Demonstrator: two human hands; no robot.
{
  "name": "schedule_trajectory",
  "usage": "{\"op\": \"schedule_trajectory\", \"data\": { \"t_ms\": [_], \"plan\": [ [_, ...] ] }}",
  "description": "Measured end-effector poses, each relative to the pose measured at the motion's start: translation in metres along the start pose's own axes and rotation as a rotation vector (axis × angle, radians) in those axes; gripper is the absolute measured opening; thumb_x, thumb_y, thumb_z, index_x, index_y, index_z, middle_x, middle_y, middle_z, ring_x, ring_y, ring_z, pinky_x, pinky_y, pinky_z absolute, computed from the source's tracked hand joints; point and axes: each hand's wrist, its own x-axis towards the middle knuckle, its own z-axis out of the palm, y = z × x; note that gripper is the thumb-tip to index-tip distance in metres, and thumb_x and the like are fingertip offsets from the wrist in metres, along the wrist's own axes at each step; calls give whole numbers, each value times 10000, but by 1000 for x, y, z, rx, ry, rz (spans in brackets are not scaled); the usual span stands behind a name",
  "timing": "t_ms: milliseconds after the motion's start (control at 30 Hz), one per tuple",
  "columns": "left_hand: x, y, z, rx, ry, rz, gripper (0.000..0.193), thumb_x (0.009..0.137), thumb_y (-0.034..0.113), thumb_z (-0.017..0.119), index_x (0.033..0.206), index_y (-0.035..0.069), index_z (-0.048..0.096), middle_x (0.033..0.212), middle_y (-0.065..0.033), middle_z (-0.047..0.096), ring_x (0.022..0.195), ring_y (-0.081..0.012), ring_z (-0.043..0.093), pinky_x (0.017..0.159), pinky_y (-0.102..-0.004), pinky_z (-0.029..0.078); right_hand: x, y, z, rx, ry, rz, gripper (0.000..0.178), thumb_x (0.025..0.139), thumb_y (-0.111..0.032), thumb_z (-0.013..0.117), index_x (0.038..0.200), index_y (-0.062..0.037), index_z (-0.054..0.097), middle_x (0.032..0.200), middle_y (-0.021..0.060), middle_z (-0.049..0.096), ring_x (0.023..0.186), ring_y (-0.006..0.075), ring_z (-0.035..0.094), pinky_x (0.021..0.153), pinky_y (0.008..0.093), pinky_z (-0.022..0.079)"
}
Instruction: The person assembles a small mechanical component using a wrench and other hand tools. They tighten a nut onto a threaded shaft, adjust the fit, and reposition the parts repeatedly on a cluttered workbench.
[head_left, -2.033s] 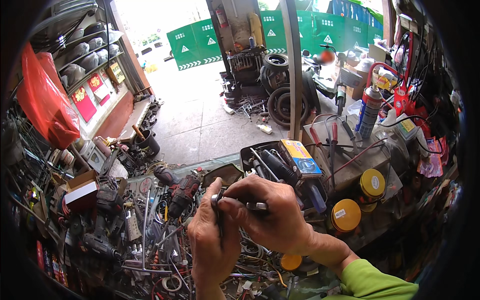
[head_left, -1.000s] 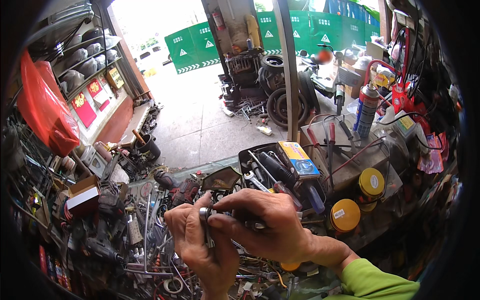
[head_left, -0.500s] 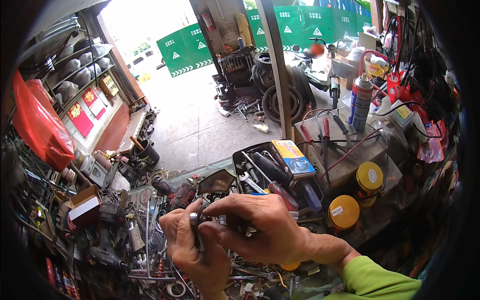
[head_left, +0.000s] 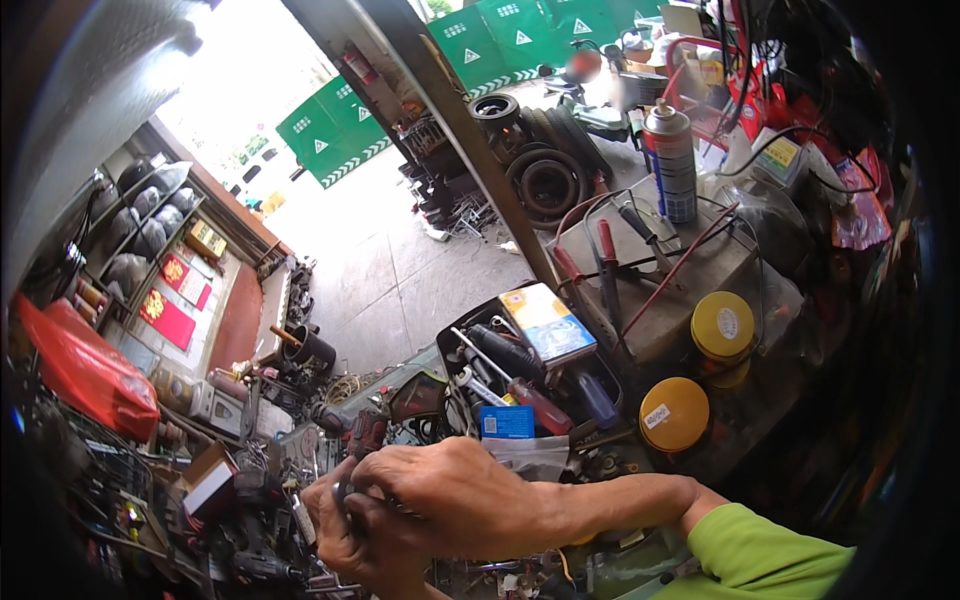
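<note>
My left hand (head_left: 338, 530) is closed round a small round metal part (head_left: 346, 493), its dark, ring-like end just showing between the fingers. From the right, my right hand (head_left: 460, 500) reaches over with thumb and fingers closed on the same part. Most of the part is hidden, so its exact kind cannot be made out. The two hands touch each other above a cluttered workbench. Just beyond them lie a red and black power drill (head_left: 366, 432) and a blue card (head_left: 507, 422).
A black tool tray (head_left: 452, 345) holds screwdrivers, a wrench and a boxed item (head_left: 548, 322). To its right stand yellow-lidded tubs (head_left: 674, 414), a spray can (head_left: 671, 165) and clamp cables (head_left: 607, 245). On the left are a red plastic bag (head_left: 85, 370) and another power drill (head_left: 255, 545).
My view has tilted and turned. Both hands sit lower and further left in it, still together on the metal part, and my right hand now covers more of it.
</note>
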Motion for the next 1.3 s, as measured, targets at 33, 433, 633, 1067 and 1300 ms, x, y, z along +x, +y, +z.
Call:
{"op": "schedule_trajectory", "data": {
  "t_ms": [33,433,633,1067,1300],
  "plan": [
    [0,-4,-7,38,-37,-1,315,908,242,537,1028,-41,603,873,-49,660,801,-103,593,726,-264,476,1,-1,0,-11,-7,24,230,908,-199,591,1014,5,582,885,173,637,742,353,651,600,401,529],
    [3,6,26,-128,-121,-80,138,827,116,553,815,-19,579,816,-34,556,776,-108,524,707,-263,389,8,9,-29,-84,-49,85,178,836,-149,583,878,9,514,802,188,601,711,354,649,594,422,526],
    [-1,15,41,-302,-18,-304,181,873,141,626,890,-35,586,901,-1,573,835,-74,516,741,-248,413,11,21,-36,-79,-4,141,213,758,-162,623,862,7,546,789,193,624,767,382,645,624,446,523],
    [-8,12,41,-356,-70,-370,159,922,105,594,786,30,562,795,35,529,762,-39,489,665,-222,398,9,22,-30,-164,-112,124,174,783,-137,614,846,8,543,806,209,618,728,375,656,604,448,527],
    [-7,11,46,-288,-113,-299,110,901,75,580,820,2,592,807,20,560,771,-52,514,675,-246,418,10,23,-30,-143,-79,120,173,794,-146,593,831,14,539,780,207,614,706,386,658,587,443,533]
  ]
}}
